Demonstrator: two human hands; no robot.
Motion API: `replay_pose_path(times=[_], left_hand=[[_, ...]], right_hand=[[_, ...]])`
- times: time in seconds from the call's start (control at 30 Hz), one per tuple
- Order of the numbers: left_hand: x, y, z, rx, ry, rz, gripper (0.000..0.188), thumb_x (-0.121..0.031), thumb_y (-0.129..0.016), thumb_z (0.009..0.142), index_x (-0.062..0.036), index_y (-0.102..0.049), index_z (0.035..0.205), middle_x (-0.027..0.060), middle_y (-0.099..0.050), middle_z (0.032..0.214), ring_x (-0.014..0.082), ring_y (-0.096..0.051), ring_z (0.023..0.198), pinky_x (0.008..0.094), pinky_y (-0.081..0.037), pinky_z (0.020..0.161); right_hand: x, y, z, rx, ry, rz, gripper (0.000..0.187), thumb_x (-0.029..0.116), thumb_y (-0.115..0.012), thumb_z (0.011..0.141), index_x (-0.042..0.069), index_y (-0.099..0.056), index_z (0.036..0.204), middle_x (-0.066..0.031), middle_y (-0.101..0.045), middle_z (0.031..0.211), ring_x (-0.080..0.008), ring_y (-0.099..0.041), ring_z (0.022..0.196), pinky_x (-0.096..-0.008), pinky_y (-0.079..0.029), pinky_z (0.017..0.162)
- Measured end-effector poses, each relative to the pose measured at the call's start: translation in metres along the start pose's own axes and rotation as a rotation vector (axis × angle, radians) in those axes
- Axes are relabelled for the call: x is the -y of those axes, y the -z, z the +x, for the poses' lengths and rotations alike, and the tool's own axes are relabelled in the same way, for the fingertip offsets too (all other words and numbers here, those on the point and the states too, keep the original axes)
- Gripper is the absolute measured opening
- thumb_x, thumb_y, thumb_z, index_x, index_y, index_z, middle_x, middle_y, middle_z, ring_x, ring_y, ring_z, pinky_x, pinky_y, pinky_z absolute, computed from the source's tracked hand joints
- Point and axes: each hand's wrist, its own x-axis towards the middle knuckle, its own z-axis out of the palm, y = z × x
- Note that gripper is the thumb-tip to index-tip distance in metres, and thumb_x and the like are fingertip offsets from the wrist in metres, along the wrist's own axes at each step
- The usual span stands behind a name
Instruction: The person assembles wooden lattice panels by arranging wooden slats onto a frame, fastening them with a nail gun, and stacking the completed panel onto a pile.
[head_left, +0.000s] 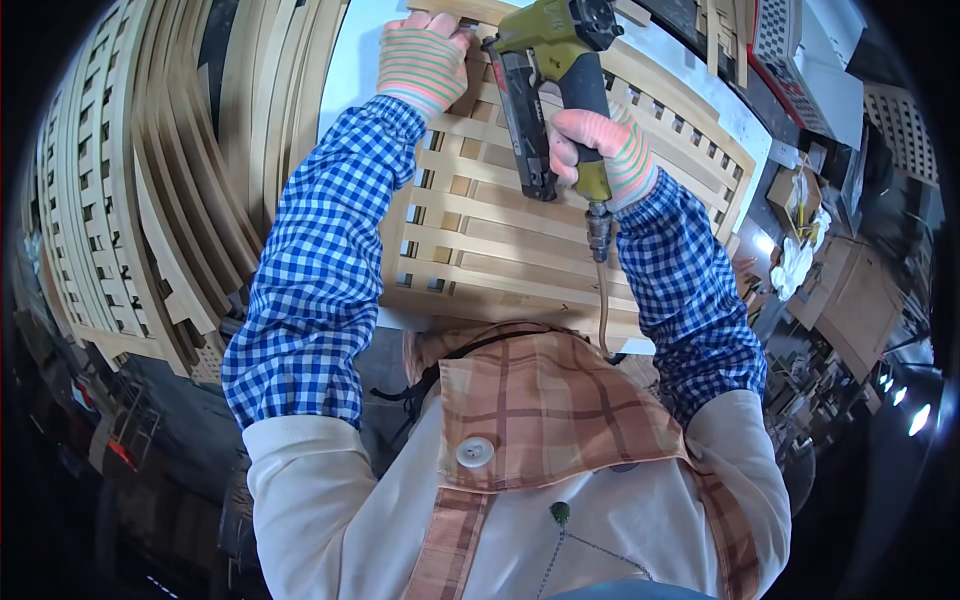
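Observation:
A slatted wooden panel (470,207) of pale strips with square gaps lies on a light-coloured work surface in front of me. My left hand (422,62), in a striped knitted glove, is closed at the panel's far left corner, its fingers bent over the frame bar; their tips are partly hidden. Over the panel's middle, my right hand (608,150), gloved the same way, wraps round the grip of an olive-green and black pneumatic nail gun (548,42). The gun's long black magazine points down toward me. An air hose (604,300) runs from its handle to the panel's near edge.
Finished-looking lattice panels (95,230) and curved wooden slats (180,170) stand stacked at the left. On the right are a red and white box (800,70), an open cardboard carton (795,195) with a white glove or cloth (793,265), and flattened cardboard (850,300).

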Motion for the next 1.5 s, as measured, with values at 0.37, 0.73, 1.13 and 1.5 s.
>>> replay_pose_path(times=[0.37, 0.73, 1.13, 1.5], left_hand=[[-0.001, 0.003, -0.003, 0.038, 0.015, 0.044, 0.021, -0.015, -0.059, 0.074, -0.0201, -0.065, 0.093, -0.0013, -0.056, 0.098, 0.0196, -0.051, 0.095, 0.0398, -0.039, 0.081], [-0.011, 0.017, 0.006, 0.203, 0.082, -0.067, 0.034, -0.026, -0.072, 0.062, -0.0138, -0.064, 0.092, 0.0048, -0.056, 0.101, 0.0230, -0.050, 0.102, 0.0410, -0.038, 0.082], [-0.013, 0.045, 0.006, 0.336, 0.110, -0.112, 0.029, -0.028, -0.049, 0.082, -0.0107, -0.064, 0.100, 0.0082, -0.057, 0.108, 0.0231, -0.048, 0.109, 0.0412, -0.036, 0.091], [-0.008, 0.035, 0.004, 0.342, 0.116, -0.168, 0.032, -0.025, -0.045, 0.087, -0.0098, -0.065, 0.107, 0.0063, -0.055, 0.119, 0.0235, -0.044, 0.117, 0.0462, -0.032, 0.098]], right_hand=[[-0.016, -0.006, -0.020, -0.050, -0.025, -0.053, 0.014, 0.014, -0.061, 0.079, 0.003, -0.053, 0.074, -0.0059, -0.049, 0.059, -0.0173, -0.048, 0.049, -0.0287, -0.040, 0.049], [-0.048, -0.012, -0.047, -0.014, -0.050, -0.068, 0.021, 0.009, -0.063, 0.078, -0.001, -0.056, 0.095, -0.0072, -0.050, 0.057, -0.0164, -0.049, 0.047, -0.0273, -0.039, 0.046], [-0.072, -0.022, -0.075, 0.134, -0.195, -0.171, 0.027, 0.006, -0.064, 0.072, 0.001, -0.057, 0.098, -0.0042, -0.052, 0.057, -0.0147, -0.050, 0.046, -0.0268, -0.039, 0.044], [-0.088, -0.026, -0.090, 0.248, -0.384, -0.462, 0.035, 0.011, -0.067, 0.071, 0.006, -0.054, 0.103, 0.0021, -0.051, 0.076, -0.0081, -0.047, 0.067, -0.0237, -0.039, 0.061]])
